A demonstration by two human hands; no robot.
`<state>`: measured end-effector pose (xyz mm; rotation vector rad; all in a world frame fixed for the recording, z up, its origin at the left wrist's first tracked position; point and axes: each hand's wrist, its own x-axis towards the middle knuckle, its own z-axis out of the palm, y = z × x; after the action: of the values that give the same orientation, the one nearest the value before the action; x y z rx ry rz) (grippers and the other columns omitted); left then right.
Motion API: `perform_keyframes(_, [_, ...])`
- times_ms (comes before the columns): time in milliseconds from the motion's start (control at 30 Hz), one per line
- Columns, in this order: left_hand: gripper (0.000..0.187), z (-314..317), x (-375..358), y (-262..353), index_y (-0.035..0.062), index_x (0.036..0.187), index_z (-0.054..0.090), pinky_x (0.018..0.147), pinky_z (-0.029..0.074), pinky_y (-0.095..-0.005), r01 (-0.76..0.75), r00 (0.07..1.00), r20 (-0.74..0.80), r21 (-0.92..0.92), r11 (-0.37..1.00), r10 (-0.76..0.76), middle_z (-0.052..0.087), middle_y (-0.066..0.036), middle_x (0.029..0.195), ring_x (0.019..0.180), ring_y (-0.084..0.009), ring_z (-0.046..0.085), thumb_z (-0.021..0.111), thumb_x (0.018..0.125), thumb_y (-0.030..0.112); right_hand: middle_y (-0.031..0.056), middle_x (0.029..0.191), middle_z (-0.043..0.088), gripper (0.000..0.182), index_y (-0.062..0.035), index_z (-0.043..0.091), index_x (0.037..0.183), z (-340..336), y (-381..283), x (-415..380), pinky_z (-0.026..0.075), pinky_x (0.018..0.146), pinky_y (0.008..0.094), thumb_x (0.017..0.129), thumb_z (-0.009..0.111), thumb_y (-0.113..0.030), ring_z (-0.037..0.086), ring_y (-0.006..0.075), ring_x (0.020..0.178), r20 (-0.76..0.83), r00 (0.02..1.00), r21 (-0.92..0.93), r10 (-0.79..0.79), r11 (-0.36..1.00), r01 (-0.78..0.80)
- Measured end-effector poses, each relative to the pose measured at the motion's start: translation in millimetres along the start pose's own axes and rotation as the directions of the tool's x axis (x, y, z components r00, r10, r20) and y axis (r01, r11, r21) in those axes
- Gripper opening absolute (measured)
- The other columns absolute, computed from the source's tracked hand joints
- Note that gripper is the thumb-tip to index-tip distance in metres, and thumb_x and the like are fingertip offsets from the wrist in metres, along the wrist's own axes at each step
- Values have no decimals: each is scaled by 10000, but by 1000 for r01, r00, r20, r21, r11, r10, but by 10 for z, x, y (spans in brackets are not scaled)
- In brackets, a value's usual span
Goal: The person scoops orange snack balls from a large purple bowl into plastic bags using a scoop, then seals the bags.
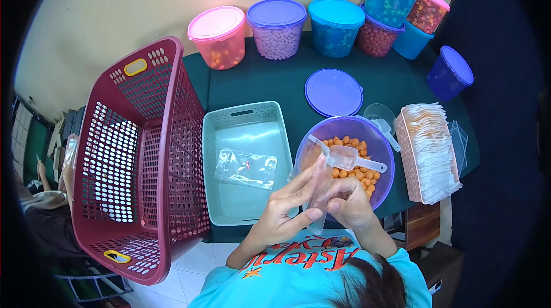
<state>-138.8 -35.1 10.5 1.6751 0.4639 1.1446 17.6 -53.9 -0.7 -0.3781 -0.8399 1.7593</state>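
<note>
A clear plastic bag (319,196) is held upright in front of my chest, over the near edge of a purple tub (387,176). My left hand (287,207) pinches its left side between thumb and fingers. On the opposite side, my right hand (349,198) grips the bag with curled fingers. Orange round snacks (367,177) lie in the tub, with a clear scoop (344,158) resting on them, its handle pointing right. Part of the tub is hidden behind the bag and my hands.
Left of the tub stands a pale green tray (244,207) holding a flat clear packet (247,168). A maroon basket (172,136) is farther left. A purple lid (334,92), a pink box of stacked bags (414,164) and several lidded tubs (278,30) surround the workspace.
</note>
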Motion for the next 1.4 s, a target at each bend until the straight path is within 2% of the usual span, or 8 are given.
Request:
perform_keyframes(367, [534, 19, -29, -34, 5, 1289, 323, 1002, 224, -397, -1, 999, 38, -2, 1000, 1, 258, -225, 1353, 1257, -346, 255, 476, 858, 282, 116, 872, 605, 161, 24, 605, 851, -16, 94, -1, 479, 725, 278, 748, 659, -88, 583, 160, 813, 7, 1000, 75, 21, 997, -22])
perform_keyframes(633, [508, 32, -28, 49, -10, 1175, 484, 929, 353, -371, 43, 993, -120, 219, 975, -16, 423, -224, 1245, 1149, -320, 431, 660, 729, 160, 79, 766, 577, 36, 38, 578, 781, 116, -65, -11, 438, 628, 232, 749, 585, 25, 541, 109, 705, -8, 953, -654, -303, 722, 224])
perform_keyframes(733, [163, 6, -44, 24, -37, 839, 645, 735, 483, -305, 49, 956, -287, 353, 934, 58, 644, -144, 845, 794, -228, 627, 634, 679, -9, 72, 745, 566, 52, 31, 571, 768, 35, -56, 4, 434, 610, 226, 719, 591, 33, 530, 102, 675, 20, 933, -745, -359, 617, 254])
perform_keyframes(833, [149, 73, -39, 90, -30, 824, 650, 681, 495, -283, 123, 957, -291, 328, 937, -24, 645, -142, 842, 774, -215, 632, 630, 676, -23, 79, 738, 577, 69, 23, 571, 759, 34, -30, 5, 438, 588, 235, 694, 588, 39, 548, 109, 658, -39, 930, -748, -364, 628, 214])
perform_keyframes(967, [187, 103, -31, -26, -27, 842, 644, 650, 506, -275, -92, 955, -195, 524, 847, 225, 637, -142, 850, 750, -219, 630, 641, 655, -37, 90, 718, 585, 73, 17, 576, 760, 125, -71, -2, 445, 567, 258, 687, 581, 19, 573, 152, 623, -138, 921, -831, -363, 548, 92])
perform_keyframes(1200, [172, 101, 4, 66, -26, 796, 600, 594, 494, -295, 51, 978, -203, 425, 904, 40, 618, -121, 738, 694, -229, 624, 651, 632, -30, 113, 643, 542, 42, 14, 547, 720, 118, -154, -15, 430, 535, 304, 694, 532, -16, 553, 241, 566, 77, 952, -932, -295, 317, 174])
perform_keyframes(1267, [101, 23, 35, 91, -4, 698, 523, 487, 447, -318, 49, 995, 41, 590, 806, -91, 544, -104, 623, 573, -234, 579, 613, 671, 34, 111, 612, 520, 31, 16, 529, 692, 132, -145, 6, 418, 514, 310, 693, 524, -15, 537, 242, 544, 120, 942, -916, -314, 330, 226])
perform_keyframes(1400, [166, -3, 58, -48, 24, 626, 446, 432, 392, -360, -77, 997, 56, 698, 712, 53, 461, -94, 542, 485, -268, 498, 568, 683, 121, 107, 548, 445, 37, 12, 489, 651, 119, -71, 42, 370, 452, 333, 671, 510, -10, 477, 238, 476, 86, 959, -948, -269, 274, 162])
